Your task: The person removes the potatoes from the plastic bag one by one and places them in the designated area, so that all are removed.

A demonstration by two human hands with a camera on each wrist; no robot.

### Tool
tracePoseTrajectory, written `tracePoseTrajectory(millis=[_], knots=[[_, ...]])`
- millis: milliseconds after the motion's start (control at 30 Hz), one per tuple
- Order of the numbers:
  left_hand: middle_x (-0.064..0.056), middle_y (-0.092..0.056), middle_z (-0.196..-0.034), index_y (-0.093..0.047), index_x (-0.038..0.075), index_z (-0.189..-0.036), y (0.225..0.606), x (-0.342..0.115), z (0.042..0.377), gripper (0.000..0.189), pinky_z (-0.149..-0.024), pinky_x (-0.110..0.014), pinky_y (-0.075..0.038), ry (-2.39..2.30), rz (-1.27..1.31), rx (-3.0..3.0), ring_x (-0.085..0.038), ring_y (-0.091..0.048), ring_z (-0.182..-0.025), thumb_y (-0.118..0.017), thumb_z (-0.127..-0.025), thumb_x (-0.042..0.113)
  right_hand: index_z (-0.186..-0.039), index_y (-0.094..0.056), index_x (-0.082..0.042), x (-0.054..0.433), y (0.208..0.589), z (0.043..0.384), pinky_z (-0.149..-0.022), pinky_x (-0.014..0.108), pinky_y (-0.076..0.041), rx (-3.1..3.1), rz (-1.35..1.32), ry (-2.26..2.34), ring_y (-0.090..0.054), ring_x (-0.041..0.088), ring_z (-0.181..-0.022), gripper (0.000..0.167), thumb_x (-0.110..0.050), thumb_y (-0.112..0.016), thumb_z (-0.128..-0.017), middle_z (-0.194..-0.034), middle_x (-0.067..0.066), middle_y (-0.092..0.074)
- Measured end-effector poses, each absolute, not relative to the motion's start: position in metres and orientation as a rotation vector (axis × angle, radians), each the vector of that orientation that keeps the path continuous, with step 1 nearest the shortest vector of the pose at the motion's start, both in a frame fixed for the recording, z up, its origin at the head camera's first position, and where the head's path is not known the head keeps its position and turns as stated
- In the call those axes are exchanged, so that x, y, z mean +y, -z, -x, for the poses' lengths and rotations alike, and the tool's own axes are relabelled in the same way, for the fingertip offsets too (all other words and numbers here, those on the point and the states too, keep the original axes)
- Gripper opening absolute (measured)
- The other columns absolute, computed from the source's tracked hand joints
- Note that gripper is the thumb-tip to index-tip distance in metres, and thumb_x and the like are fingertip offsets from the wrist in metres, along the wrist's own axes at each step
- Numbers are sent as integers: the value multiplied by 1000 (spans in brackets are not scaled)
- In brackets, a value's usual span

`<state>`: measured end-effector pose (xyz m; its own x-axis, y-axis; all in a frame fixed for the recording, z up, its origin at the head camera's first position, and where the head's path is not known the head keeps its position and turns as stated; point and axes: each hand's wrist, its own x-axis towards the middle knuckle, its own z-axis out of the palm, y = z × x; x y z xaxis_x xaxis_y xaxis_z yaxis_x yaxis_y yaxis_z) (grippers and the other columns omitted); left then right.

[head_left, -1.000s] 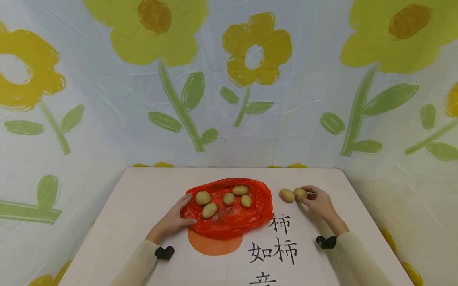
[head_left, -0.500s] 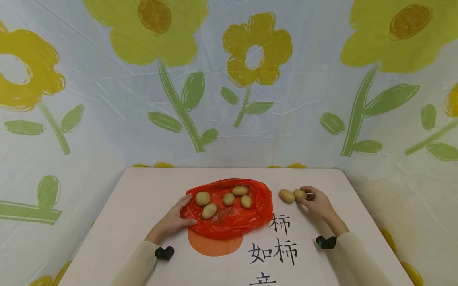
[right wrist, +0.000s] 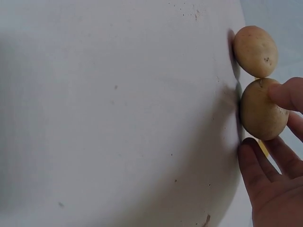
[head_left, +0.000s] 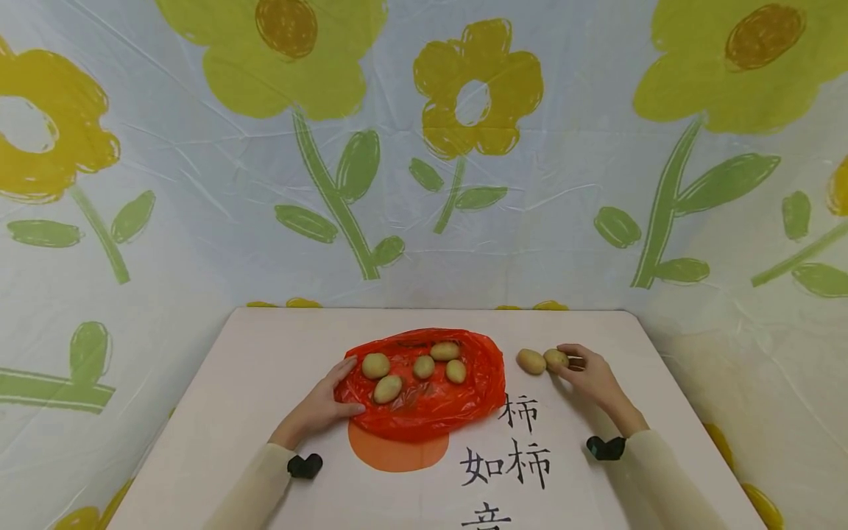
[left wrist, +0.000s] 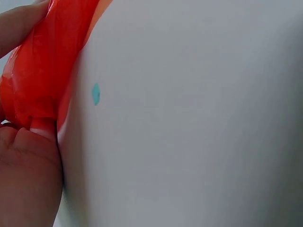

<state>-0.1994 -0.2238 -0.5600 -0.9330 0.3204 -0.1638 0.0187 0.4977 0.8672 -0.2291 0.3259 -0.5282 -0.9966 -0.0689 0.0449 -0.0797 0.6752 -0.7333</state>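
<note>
A crumpled red plastic bag (head_left: 424, 412) lies spread on the table, with several potatoes on it, among them a round potato (head_left: 375, 366) at its left. My left hand (head_left: 318, 406) holds the bag's left side between thumb and fingers; the left wrist view shows the red plastic (left wrist: 42, 66) bunched there. To the right of the bag, my right hand (head_left: 592, 377) pinches a small potato (right wrist: 262, 111) that rests on the table. Another potato (head_left: 531, 361) touches it on the left. My right fingers partly cover the pinched potato in the head view.
The pale table (head_left: 278, 346) bears black printed characters (head_left: 506, 464) and an orange printed shape (head_left: 399, 455) near the bag's front edge. Behind the table hangs a flower-patterned cloth (head_left: 556, 243), which also covers both sides.
</note>
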Motion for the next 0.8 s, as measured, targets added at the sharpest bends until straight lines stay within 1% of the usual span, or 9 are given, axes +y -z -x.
tracePoseTrajectory(millis=[233, 467, 800], knots=[[-11, -16, -173, -25, 14, -164, 561, -224, 200, 102, -124, -68, -18, -1399, -293, 2456, -42, -10, -159, -84, -84, 34, -140, -55, 5, 328, 523, 227, -103, 61, -52, -2863, -136, -1278, -61, 51, -124, 53, -22, -72, -97, -142, 31, -56], [-11, -15, -173, -25, 14, -165, 560, -224, 198, 102, -124, -68, -17, -1403, -307, 2451, -42, -10, -159, -84, -84, 34, -144, -51, 3, 328, 510, 225, -102, 64, -51, -2887, -134, -1256, -57, 52, -128, 54, -25, -67, -100, -143, 32, -55], [-11, -16, -173, -25, 15, -164, 559, -224, 198, 101, -123, -69, -20, -1398, -301, 2457, -42, -11, -159, -83, -83, 33, -144, -51, 2, 325, 504, 229, -99, 62, -53, -2829, -192, -1207, -58, 52, -127, 53, -25, -66, -101, -140, 31, -57]])
